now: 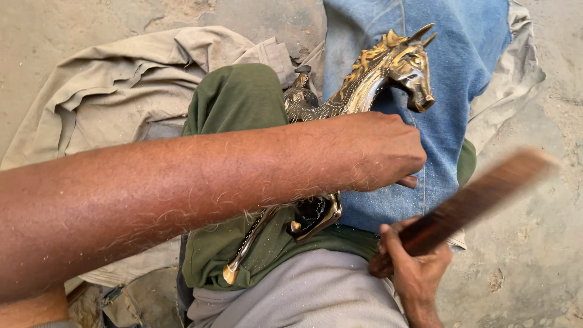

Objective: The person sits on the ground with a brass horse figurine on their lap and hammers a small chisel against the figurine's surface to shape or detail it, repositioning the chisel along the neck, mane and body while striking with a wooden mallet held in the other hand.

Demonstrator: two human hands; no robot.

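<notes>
Horse figure: a brass horse figure point(364, 79) lies across the person's lap, on a green cloth point(237, 103) and a piece of blue denim point(461, 54).
Long axis: it runs on a slant from the lower left to the upper right; the head points toward the far right edge of the lap, muzzle turned down, ears at the top.
Lower end: a thin leg or tail of the figure reaches down-left, ending near the near edge of the green cloth.
Left hand: the left hand point(382, 152) crosses over from the left, fingers curled tight about the middle of the figure, pinning it to the lap.
Right hand: the right hand point(413, 261) sits at the near right edge of the lap, fingers wrapped round the lower end of a long dark file point(467, 203).
File: blurred, slanting up to the right, clear of the horse's head.
Beneath: a tan cloth point(121, 85) is spread on the sandy ground point(534, 261) under the legs.
Containers: I cannot pick out any from here.
</notes>
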